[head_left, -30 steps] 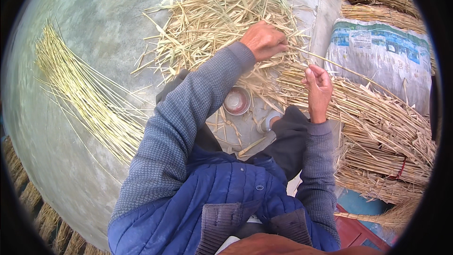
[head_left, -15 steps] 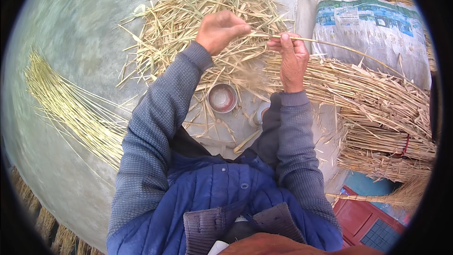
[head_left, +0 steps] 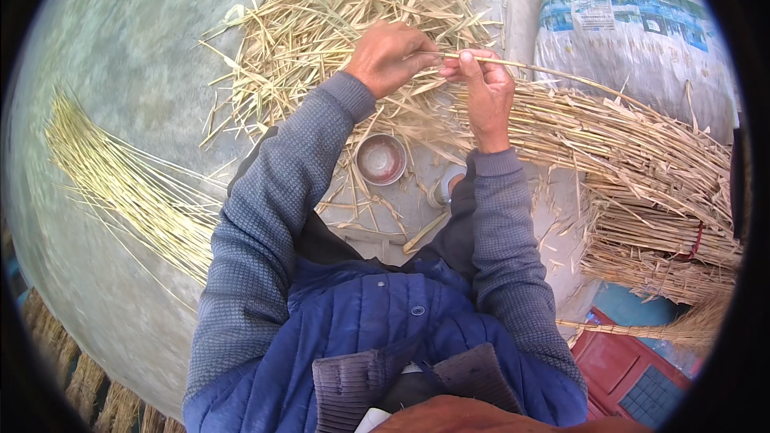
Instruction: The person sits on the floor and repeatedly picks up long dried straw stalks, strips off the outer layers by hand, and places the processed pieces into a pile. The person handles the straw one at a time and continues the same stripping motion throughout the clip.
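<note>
A thin, dry straw stalk (head_left: 561,74) runs between my two hands and trails off to the right over a bundle. My left hand (head_left: 393,58) is closed at its left end, the fingertips pinched together. Close beside it, my right hand (head_left: 485,96) grips the same stalk between thumb and fingers. Under both hands lies a loose heap of straw husks and leaves (head_left: 321,40). Between my knees a small round metal bowl (head_left: 381,160) with a reddish inside rests on the ground.
Thick bundles of unstripped stalks (head_left: 634,156) are stacked at the right, beneath a printed white sack (head_left: 634,72). On the left, pale smooth stalks (head_left: 132,188) fan across the concrete floor (head_left: 96,273). A straw broom (head_left: 694,327) lies at the lower right by a red panel (head_left: 613,365).
My right hand has shifted slightly left along with the stalk, and my left hand slightly right. The gap between them is smaller. Both still hold the stalk.
</note>
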Tool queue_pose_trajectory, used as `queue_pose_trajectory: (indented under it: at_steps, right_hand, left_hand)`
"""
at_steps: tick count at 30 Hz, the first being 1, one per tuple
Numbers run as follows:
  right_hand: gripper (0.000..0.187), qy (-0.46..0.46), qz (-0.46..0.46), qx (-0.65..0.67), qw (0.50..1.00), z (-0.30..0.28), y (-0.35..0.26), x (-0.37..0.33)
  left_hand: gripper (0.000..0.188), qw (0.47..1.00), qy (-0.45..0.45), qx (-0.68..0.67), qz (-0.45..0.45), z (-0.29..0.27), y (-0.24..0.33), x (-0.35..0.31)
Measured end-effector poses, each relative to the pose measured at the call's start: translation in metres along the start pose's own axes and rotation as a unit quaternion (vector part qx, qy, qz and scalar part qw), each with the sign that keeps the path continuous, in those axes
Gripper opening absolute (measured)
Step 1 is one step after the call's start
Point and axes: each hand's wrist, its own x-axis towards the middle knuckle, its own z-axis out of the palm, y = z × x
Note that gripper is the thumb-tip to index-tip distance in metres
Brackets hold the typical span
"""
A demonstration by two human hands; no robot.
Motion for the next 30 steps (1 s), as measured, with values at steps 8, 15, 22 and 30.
queue_pose_trajectory:
  at_steps: [8, 15, 22, 30]
  right_hand:
    - [0.020, -0.027, -0.002, -0.025, 0.999, 0.000, 0.002, 0.002]
    - [0.019, 0.014, 0.028, 0.038, 0.999, -0.017, 0.005, 0.002]
    - [0.023, 0.048, -0.002, 0.041, 0.998, -0.004, 0.006, -0.007]
    - [0.026, 0.122, -0.032, 0.018, 0.992, 0.007, -0.012, -0.014]
  left_hand:
    - [0.015, 0.864, 0.129, -0.414, -0.257, -0.016, 0.001, -0.002]
    - [0.034, 0.967, -0.035, -0.006, -0.253, -0.083, -0.060, -0.045]
    - [0.027, 0.954, -0.115, -0.144, -0.236, -0.098, -0.064, -0.066]
    - [0.020, 0.943, -0.123, 0.274, -0.146, -0.099, -0.070, -0.071]
